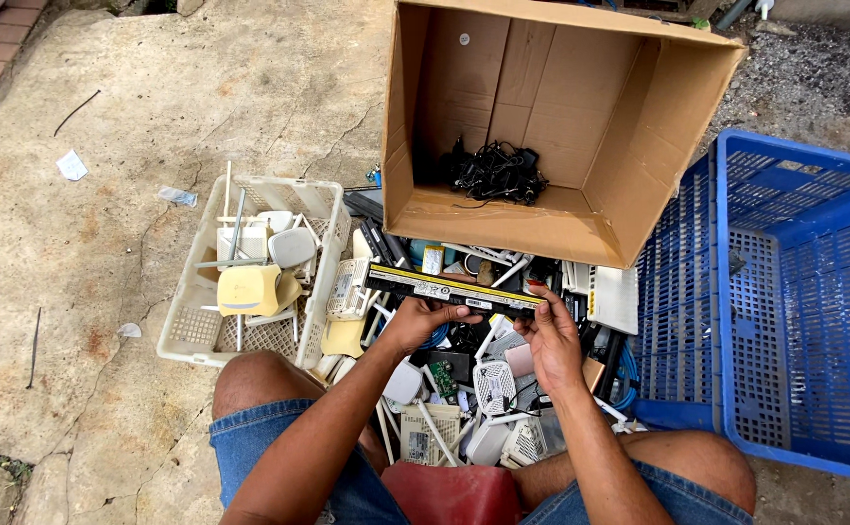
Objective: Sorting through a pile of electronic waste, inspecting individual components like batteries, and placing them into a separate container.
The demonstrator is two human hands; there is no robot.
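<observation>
Both hands hold one long, flat black battery pack [449,287] with a yellow stripe and a white label, level above a heap of electronic scrap [464,389]. My left hand [415,321] grips it from below near its middle. At the pack's right end my right hand [551,335] pinches it with fingers and thumb. The heap under them has white routers, antennas, cables and a green circuit board.
A big cardboard box [580,224] lies tipped open just behind the heap, black cables [498,173] inside. A white plastic basket [187,335] with routers stands at left, a blue plastic crate [794,292] at right. My knees in denim shorts flank a red object [449,491]. Cracked concrete lies around.
</observation>
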